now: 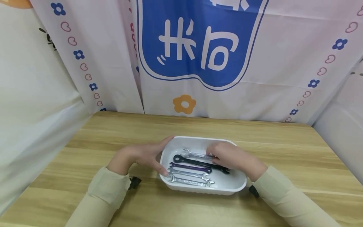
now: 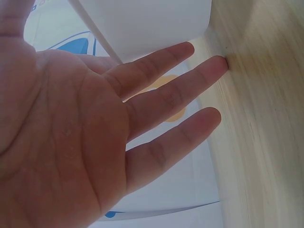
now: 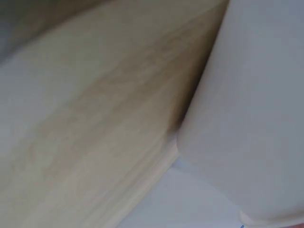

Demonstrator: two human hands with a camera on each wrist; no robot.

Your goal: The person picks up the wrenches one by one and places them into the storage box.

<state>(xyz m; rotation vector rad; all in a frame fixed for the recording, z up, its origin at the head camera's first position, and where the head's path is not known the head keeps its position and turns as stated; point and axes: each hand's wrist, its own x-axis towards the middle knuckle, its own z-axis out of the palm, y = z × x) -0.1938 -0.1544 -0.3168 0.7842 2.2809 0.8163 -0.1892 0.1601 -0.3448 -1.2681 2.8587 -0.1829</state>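
Note:
Several wrenches lie side by side in a white plastic tray (image 1: pixel 204 190) in the head view. At the tray's left end is my left hand (image 1: pixel 148 154), its thumb and index finger at the rim; the left wrist view shows the fingers of that hand (image 2: pixel 71 128) straight and spread. My right hand (image 1: pixel 231 156) reaches into the tray with curled fingers and pinches the right end of the rearmost silver wrench (image 1: pixel 197 154), hiding that end. In front of it lie a black ratchet wrench (image 1: pixel 198 163), a purple wrench (image 1: pixel 190 167) and two silver wrenches (image 1: pixel 190 181).
The tray stands on a wood-grain table (image 1: pixel 136 126). White printed curtains (image 1: pixel 113 63) hang behind the table and along both sides. In the right wrist view the tray's outer wall (image 3: pixel 251 104) fills the right side, above the table surface (image 3: pixel 95 123).

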